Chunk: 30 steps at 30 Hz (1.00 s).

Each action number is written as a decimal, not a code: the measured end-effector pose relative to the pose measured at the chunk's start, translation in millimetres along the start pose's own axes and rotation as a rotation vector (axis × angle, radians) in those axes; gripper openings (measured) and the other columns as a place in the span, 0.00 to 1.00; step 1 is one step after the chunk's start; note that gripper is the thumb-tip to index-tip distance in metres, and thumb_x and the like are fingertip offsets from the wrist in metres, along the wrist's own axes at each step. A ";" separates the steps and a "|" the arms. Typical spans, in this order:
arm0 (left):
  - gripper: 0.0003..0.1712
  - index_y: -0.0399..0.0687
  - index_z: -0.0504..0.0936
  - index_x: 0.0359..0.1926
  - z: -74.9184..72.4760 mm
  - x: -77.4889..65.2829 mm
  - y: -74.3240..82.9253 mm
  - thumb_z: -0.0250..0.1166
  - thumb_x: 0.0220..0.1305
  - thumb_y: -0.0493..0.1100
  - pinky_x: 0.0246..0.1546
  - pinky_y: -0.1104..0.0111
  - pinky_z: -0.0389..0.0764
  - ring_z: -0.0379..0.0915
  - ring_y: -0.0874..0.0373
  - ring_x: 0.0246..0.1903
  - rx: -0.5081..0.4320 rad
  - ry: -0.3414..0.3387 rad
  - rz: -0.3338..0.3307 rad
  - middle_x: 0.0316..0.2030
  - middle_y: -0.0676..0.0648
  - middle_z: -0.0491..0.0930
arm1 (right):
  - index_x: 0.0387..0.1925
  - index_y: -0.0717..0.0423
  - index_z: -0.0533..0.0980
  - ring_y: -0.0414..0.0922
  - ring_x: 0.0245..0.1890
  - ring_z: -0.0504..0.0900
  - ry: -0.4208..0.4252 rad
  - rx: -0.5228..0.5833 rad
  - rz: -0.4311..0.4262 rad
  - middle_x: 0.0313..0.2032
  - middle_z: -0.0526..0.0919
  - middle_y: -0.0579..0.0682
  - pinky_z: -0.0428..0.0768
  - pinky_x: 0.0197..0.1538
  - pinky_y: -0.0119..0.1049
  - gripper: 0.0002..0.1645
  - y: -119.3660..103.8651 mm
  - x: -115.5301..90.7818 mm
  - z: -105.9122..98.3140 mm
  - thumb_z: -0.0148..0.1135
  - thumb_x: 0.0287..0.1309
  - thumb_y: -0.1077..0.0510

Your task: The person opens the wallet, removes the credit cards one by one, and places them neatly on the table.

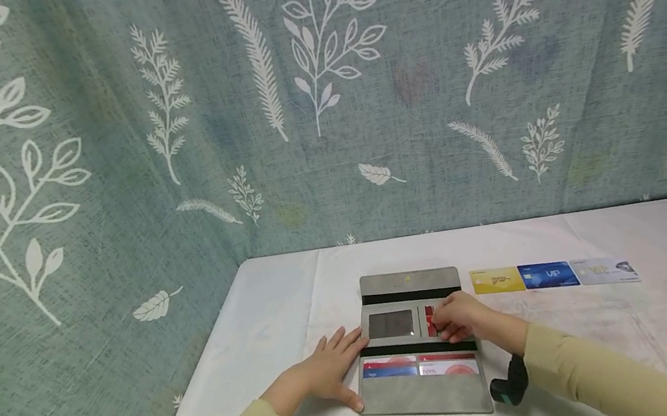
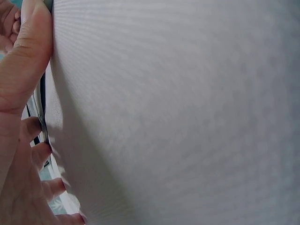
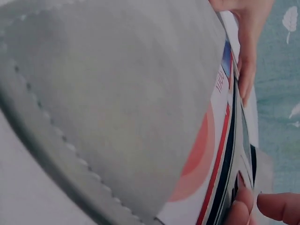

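A grey trifold wallet [image 1: 424,398] lies unfolded on the table. Its middle panel has a dark clear window [image 1: 391,324] and, on the right, a red card [image 1: 431,326] partly showing at a slot. My right hand [image 1: 460,316] pinches at that red card with curled fingers; the fingertips [image 3: 241,206] show low in the right wrist view, and the exact grip is partly hidden. Spread flat along the wallet's left edge, my left hand [image 1: 333,370] touches it with fingers and thumb [image 2: 33,51]. Red, white and blue cards [image 1: 389,366] sit in the lower panel's pockets.
To the wallet's right, a yellow card [image 1: 497,280], a blue VIP card [image 1: 548,275] and a silver VIP card [image 1: 605,271] lie in a row. The white tabletop [image 1: 585,357] meets a green leaf-patterned curtain [image 1: 330,187] behind and at the left.
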<state>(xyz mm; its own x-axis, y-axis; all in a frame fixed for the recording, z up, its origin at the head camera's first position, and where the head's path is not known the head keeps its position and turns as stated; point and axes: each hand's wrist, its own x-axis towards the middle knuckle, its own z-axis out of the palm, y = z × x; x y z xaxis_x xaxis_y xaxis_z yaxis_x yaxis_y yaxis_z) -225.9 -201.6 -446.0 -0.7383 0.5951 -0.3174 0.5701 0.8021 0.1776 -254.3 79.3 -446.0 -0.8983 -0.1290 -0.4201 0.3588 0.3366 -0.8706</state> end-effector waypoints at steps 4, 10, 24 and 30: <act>0.63 0.47 0.50 0.70 -1.6 -1.2 0.8 0.69 0.37 0.67 0.63 0.42 0.44 0.37 0.41 0.69 -0.007 -0.003 -0.001 0.71 0.45 0.44 | 0.32 0.66 0.76 0.41 0.15 0.76 0.043 -0.026 -0.029 0.21 0.79 0.53 0.77 0.21 0.31 0.07 0.6 -1.8 3.5 0.58 0.54 0.64; 0.63 0.47 0.50 0.70 -2.2 -2.6 0.9 0.69 0.37 0.67 0.63 0.43 0.43 0.36 0.42 0.69 -0.021 -0.013 -0.007 0.71 0.45 0.44 | 0.38 0.68 0.74 0.42 0.15 0.76 0.084 -0.038 -0.055 0.25 0.79 0.55 0.77 0.21 0.31 0.12 2.2 -2.4 8.4 0.61 0.52 0.64; 0.63 0.49 0.49 0.70 0.8 -0.3 -1.6 0.69 0.38 0.68 0.63 0.42 0.43 0.36 0.42 0.69 -0.003 -0.012 -0.003 0.71 0.46 0.42 | 0.48 0.65 0.72 0.40 0.11 0.70 0.122 -0.056 -0.103 0.22 0.77 0.53 0.74 0.18 0.29 0.23 3.7 -0.4 11.9 0.65 0.47 0.68; 0.63 0.49 0.50 0.70 0.6 0.5 -0.6 0.69 0.37 0.68 0.63 0.42 0.44 0.37 0.42 0.69 -0.005 0.003 0.000 0.71 0.46 0.44 | 0.48 0.64 0.73 0.41 0.12 0.69 0.141 -0.074 -0.092 0.24 0.78 0.53 0.75 0.19 0.30 0.23 6.0 3.0 9.1 0.66 0.47 0.67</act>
<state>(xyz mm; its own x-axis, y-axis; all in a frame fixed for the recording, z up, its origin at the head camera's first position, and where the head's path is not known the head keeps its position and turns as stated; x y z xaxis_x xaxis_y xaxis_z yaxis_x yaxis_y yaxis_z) -226.4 -201.9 -446.9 -0.7397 0.5949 -0.3145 0.5681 0.8026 0.1818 -252.6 72.5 -454.9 -0.9550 -0.0328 -0.2947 0.2580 0.3981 -0.8803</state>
